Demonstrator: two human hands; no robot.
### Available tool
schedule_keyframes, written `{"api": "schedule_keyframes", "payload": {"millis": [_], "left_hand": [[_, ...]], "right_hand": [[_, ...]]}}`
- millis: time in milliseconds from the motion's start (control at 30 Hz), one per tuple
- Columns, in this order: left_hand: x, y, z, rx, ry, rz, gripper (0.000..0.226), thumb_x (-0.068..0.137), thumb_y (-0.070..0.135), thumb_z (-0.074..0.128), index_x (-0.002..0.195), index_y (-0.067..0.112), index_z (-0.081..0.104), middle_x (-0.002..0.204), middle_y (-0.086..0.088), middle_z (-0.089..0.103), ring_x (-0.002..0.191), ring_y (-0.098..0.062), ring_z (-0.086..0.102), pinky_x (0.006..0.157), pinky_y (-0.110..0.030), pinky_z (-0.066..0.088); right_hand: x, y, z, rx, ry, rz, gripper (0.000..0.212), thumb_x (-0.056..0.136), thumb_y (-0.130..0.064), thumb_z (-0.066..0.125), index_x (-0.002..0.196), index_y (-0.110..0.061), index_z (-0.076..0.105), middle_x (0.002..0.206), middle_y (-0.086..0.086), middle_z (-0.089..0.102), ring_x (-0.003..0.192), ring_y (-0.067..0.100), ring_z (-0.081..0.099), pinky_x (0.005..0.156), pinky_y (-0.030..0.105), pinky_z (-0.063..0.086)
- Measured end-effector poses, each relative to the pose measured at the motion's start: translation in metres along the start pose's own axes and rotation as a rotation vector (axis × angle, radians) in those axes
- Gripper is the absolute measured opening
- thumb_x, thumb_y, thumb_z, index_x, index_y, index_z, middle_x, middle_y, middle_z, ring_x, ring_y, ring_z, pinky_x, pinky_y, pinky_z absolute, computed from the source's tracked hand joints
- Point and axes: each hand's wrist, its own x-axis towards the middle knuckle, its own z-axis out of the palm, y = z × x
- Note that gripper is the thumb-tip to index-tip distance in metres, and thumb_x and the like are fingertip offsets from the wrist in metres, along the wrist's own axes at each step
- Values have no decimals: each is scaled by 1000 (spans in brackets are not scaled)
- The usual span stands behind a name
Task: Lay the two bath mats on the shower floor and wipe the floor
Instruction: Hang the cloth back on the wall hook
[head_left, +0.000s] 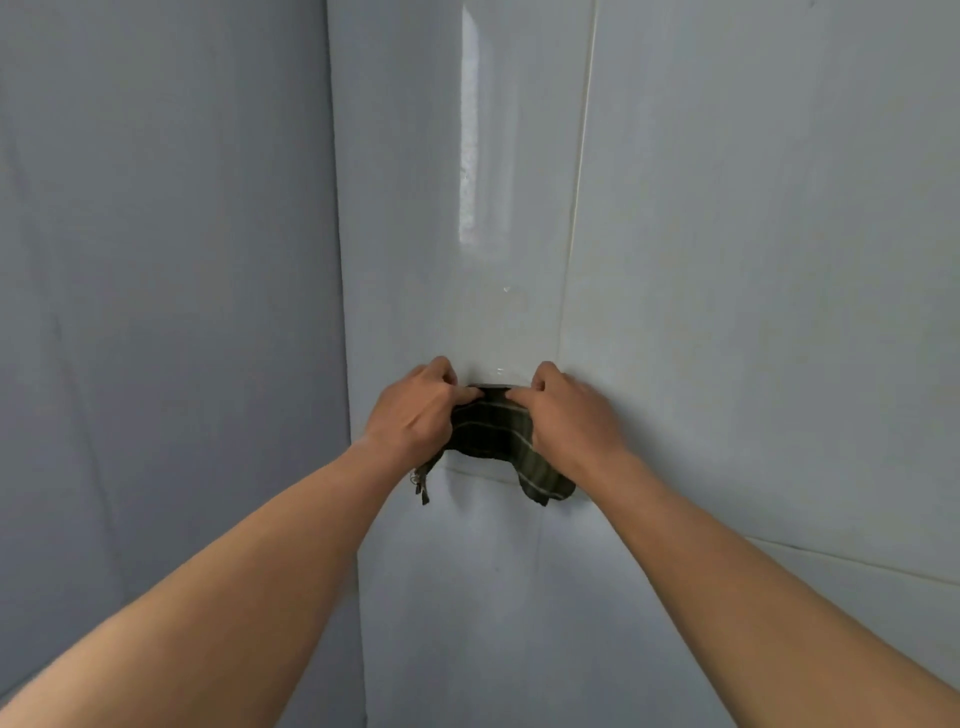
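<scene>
A dark green cloth with pale stripes is bunched between my two hands, against the pale tiled wall in a corner. My left hand grips its left part, fingers curled and thumb pressed on top. My right hand grips its right part the same way. A frayed corner hangs below my left wrist and a wider flap hangs below my right hand. A dark edge of something on the wall shows just above the cloth, between my thumbs. No bath mat and no floor are in view.
Glossy pale grey wall tiles fill the view, with a vertical corner seam on the left and grout lines on the right. A bright light streak reflects on the wall above my hands.
</scene>
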Motion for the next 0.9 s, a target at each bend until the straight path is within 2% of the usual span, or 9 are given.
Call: {"api": "schedule_keyframes", "payload": {"millis": [100, 267, 400, 567, 767, 900], "left_hand": [[8, 4, 10, 39, 38, 17, 51, 95, 11, 49, 138, 38, 54, 120, -4, 49, 106, -27, 51, 69, -34, 42], [7, 3, 25, 97, 135, 55, 43, 92, 14, 61, 131, 30, 63, 117, -7, 56, 96, -29, 57, 68, -34, 44], [0, 5, 37, 137, 123, 88, 36, 87, 17, 67, 123, 24, 67, 113, -9, 60, 93, -30, 60, 74, -37, 46], [-3, 3, 53, 143, 138, 96, 36, 68, 6, 79, 101, 18, 75, 95, -8, 64, 71, -30, 62, 60, -37, 47], [-7, 0, 70, 126, 173, 132, 51, 66, 3, 83, 112, 21, 73, 97, -6, 66, 69, -28, 64, 63, -37, 51], [-13, 2, 76, 124, 203, 135, 55, 70, 6, 83, 121, 21, 69, 101, -6, 68, 79, -29, 65, 71, -40, 52]], "right_hand": [[3, -2, 5, -78, 39, 36, 26, 94, -13, 57, 120, -17, 58, 111, 7, 52, 97, 31, 54, 78, 38, 48], [2, -2, 17, -145, 53, 5, 30, 92, -15, 57, 121, -19, 59, 110, 6, 52, 101, 29, 55, 80, 37, 43], [-2, -2, 24, -187, 6, -45, 32, 96, -19, 53, 128, -19, 57, 116, 8, 54, 105, 30, 56, 82, 38, 40], [-3, -3, 24, -170, -21, -61, 36, 98, -20, 53, 133, -17, 54, 120, 11, 52, 111, 31, 53, 86, 39, 41], [-8, 3, 27, -112, -71, -76, 47, 100, -18, 51, 146, -17, 43, 124, 12, 48, 115, 32, 50, 92, 40, 42], [-13, 4, 34, -89, -83, -78, 53, 98, -13, 52, 149, -17, 39, 126, 12, 47, 115, 33, 50, 93, 40, 42]]}}
